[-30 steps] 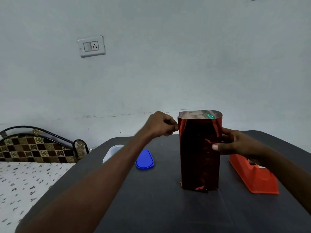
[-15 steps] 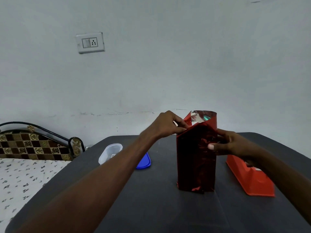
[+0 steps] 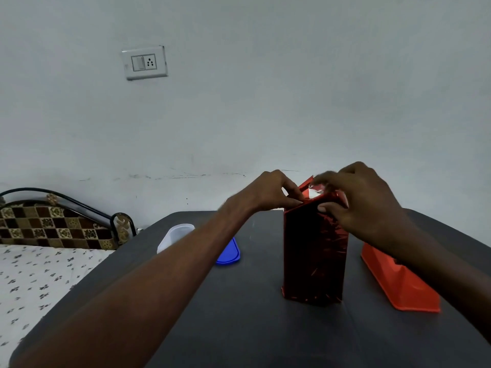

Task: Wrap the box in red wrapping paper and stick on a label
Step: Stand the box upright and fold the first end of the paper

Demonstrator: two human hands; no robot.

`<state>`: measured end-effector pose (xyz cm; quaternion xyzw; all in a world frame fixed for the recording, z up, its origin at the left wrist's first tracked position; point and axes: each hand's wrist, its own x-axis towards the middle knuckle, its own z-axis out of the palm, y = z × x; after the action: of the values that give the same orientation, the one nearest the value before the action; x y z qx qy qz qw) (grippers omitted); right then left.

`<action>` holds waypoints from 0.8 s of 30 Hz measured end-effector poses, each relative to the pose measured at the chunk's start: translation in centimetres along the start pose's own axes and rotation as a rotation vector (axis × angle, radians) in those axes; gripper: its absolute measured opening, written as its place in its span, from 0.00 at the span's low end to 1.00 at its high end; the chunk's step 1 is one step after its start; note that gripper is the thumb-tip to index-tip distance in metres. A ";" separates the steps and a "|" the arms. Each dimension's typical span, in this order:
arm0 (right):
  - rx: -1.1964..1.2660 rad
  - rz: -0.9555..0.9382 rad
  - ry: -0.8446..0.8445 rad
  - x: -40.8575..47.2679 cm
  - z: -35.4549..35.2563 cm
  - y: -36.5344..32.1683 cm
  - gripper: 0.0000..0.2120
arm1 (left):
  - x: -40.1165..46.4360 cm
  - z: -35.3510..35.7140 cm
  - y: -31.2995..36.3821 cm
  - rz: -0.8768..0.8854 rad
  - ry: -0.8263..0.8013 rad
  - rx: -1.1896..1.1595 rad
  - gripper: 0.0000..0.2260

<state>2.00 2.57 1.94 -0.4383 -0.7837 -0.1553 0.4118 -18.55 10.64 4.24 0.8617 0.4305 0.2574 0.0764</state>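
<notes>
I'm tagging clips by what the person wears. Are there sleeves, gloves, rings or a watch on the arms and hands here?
None that show. The left hand and right hand are bare, with no gloves, and I see no rings, though the right hand is a little blurred. Both forearms are uncovered up to the frame edge: no sleeve, watch or bracelet in view.

Open tabletop in front of the wrapped box, things close on both sides

The red-wrapped box (image 3: 314, 251) stands upright on the dark table (image 3: 239, 328); bare tabletop lies in front of it. Just right of the box an orange tape dispenser (image 3: 398, 285) narrows that side. To its left lie a blue lid (image 3: 229, 254) and a clear container (image 3: 174, 236), crossed by the left forearm (image 3: 159, 282). Both hands crowd the box's top.
</notes>
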 end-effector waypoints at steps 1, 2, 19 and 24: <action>-0.030 -0.036 0.017 -0.3 0.2 -0.1 0.17 | 0.0 0.0 0.0 0.000 -0.002 -0.003 0.08; -0.059 -0.072 0.045 -0.6 0.3 -0.1 0.12 | 0.1 0.0 0.0 -0.001 -0.006 -0.013 0.09; -0.220 -0.203 0.140 -5.3 2.7 -0.5 0.08 | 0.7 -0.8 0.9 -0.018 -0.102 0.129 0.16; -0.223 -0.192 0.180 -5.9 3.5 -0.4 0.06 | 0.8 -0.9 1.7 -0.041 -0.149 0.169 0.18</action>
<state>1.53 1.12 -4.79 -0.3884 -0.7599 -0.3185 0.4126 -17.42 10.19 5.93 0.8729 0.4614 0.1537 0.0405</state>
